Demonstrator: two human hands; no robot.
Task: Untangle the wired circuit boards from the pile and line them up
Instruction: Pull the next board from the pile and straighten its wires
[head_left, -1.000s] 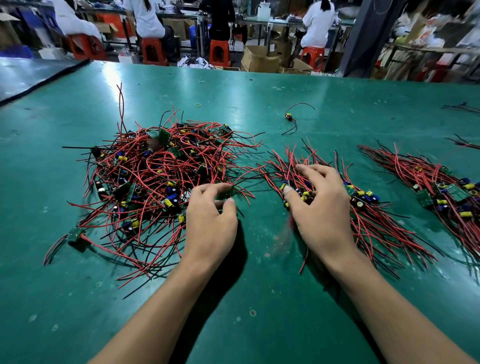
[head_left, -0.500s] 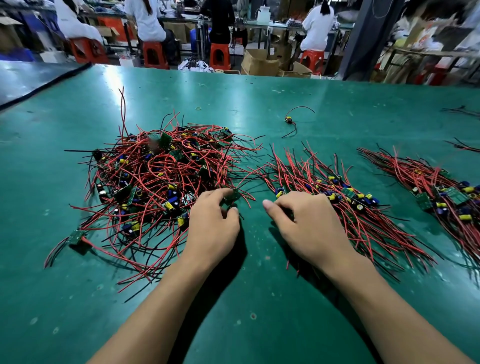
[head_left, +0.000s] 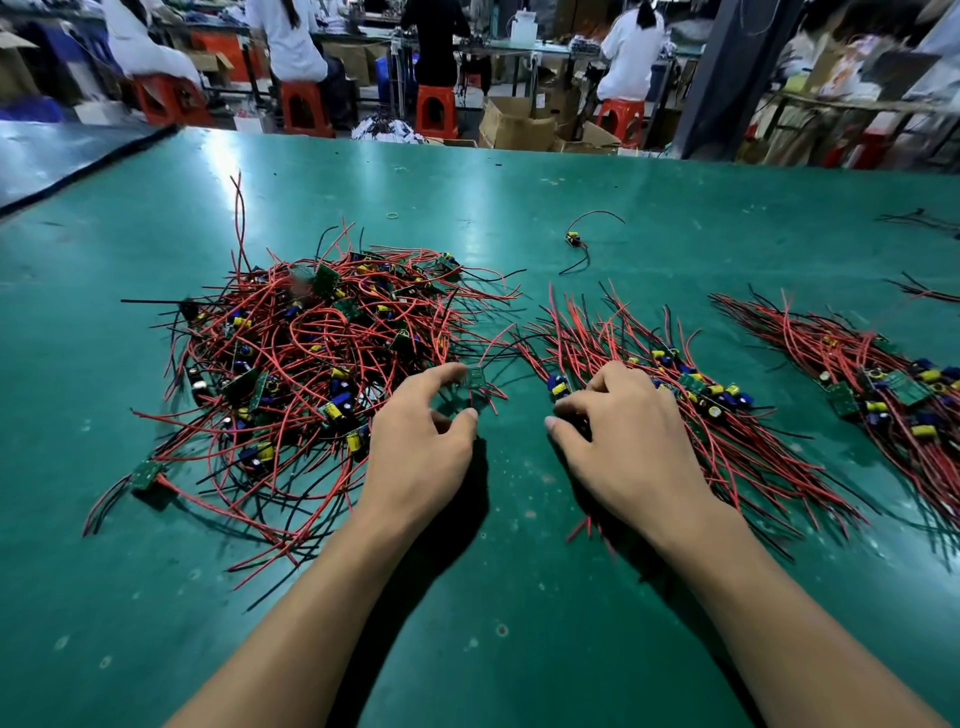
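- Since a second ago the right hand (head_left: 623, 452) has drawn back from the middle of the lined-up row (head_left: 727, 415) to its 9 o'clock end.
- Its fingers curl down onto the boards there, thumb tip near the counter (head_left: 467, 623). Whether they grip anything I cannot tell.
- The left hand (head_left: 421, 457) sits at the 4 o'clock edge of the tangled pile (head_left: 311, 353), forefinger and thumb spread on either side of a blurred small board (head_left: 475, 378). Contact is unclear.
- The hands are apart.
- A second row (head_left: 883, 395) lies at 3 o'clock and a loose board (head_left: 574, 239) at 12 o'clock.
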